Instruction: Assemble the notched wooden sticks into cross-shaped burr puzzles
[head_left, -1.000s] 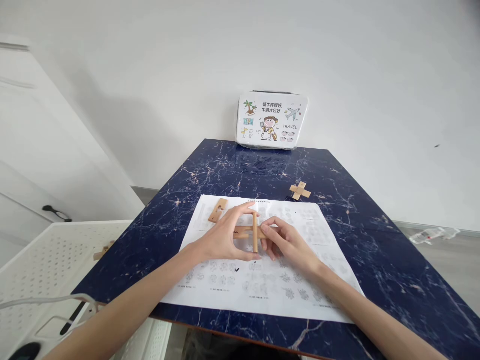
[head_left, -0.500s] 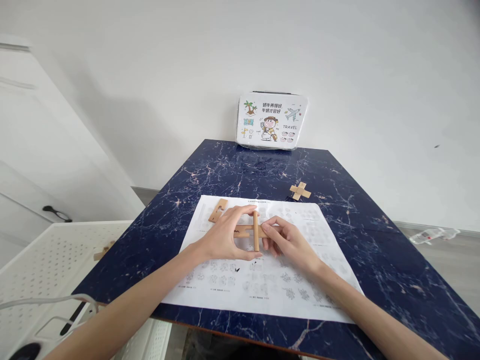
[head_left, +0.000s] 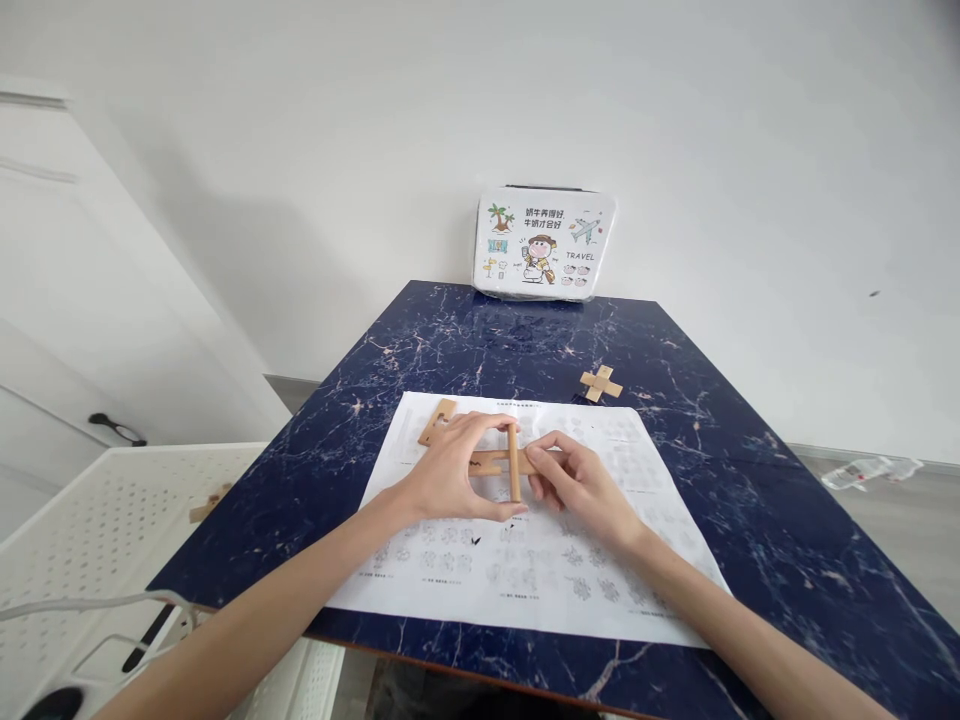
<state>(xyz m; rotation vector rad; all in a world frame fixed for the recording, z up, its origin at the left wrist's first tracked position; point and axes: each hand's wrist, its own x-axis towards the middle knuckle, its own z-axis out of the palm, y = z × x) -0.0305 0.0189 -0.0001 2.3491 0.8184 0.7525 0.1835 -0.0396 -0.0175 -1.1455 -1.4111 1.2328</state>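
Left hand (head_left: 450, 480) and right hand (head_left: 577, 485) both closed on a tan wooden cross of two notched sticks (head_left: 513, 463).

The left hand pinched the cross between thumb and forefinger, thumb at the near tip of one stick and forefinger over its far tip, while the right hand's curled fingers gripped the other stick's end. The cross was held over the far half of a white printed paper sheet (head_left: 525, 575). A loose notched wooden bar (head_left: 436, 420) lay on the sheet's far left corner. A small flat wooden cross (head_left: 600, 382) rested just beyond the sheet's far right corner, on the dark blue marbled table (head_left: 480, 335). Well behind the sheet, a white illustrated box (head_left: 543, 242) stood against the wall.
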